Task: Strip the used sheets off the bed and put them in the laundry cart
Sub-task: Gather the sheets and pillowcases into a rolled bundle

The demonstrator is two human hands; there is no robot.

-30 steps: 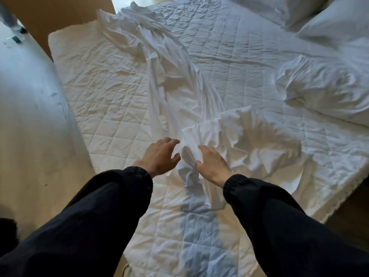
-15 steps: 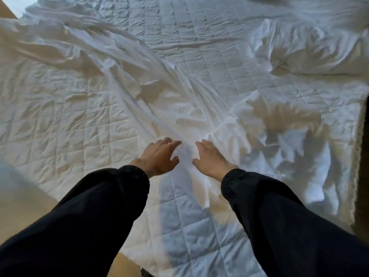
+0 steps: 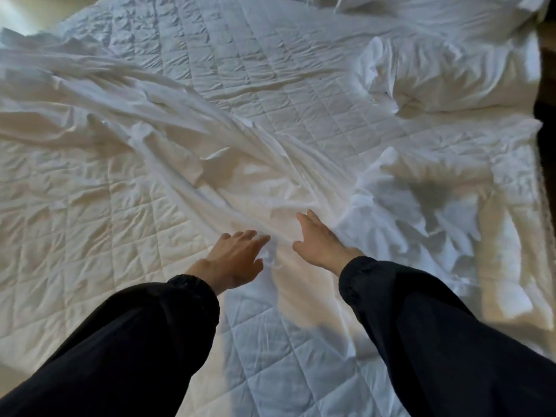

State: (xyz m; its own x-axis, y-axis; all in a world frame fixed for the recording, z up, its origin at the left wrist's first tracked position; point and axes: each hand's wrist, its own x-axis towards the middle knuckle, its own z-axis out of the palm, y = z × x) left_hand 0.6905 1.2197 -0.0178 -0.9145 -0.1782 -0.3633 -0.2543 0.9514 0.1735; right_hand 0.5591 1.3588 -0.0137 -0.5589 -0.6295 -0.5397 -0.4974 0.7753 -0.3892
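Note:
A loose white sheet [image 3: 186,152] lies rumpled in a long band from the far left across the quilted mattress pad [image 3: 90,224] to the near middle, with more bunched cloth at the right [image 3: 421,206]. My left hand [image 3: 237,260] reaches forward with straight fingers, its tips at the near end of the sheet. My right hand [image 3: 322,245] is also stretched out flat, fingers resting on the same fold a little farther in. Neither hand holds any cloth. Both arms wear black sleeves. No laundry cart is in view.
White pillows [image 3: 445,73] lie crumpled at the far right, another at the top edge [image 3: 421,10]. The bed's right edge [image 3: 541,206] borders dark floor. A strip of pale floor shows at the top left.
My view has moved in over the bed, so the floor at left has dropped out. Both hands have reached farther forward along the sheet, the right one ahead of the left.

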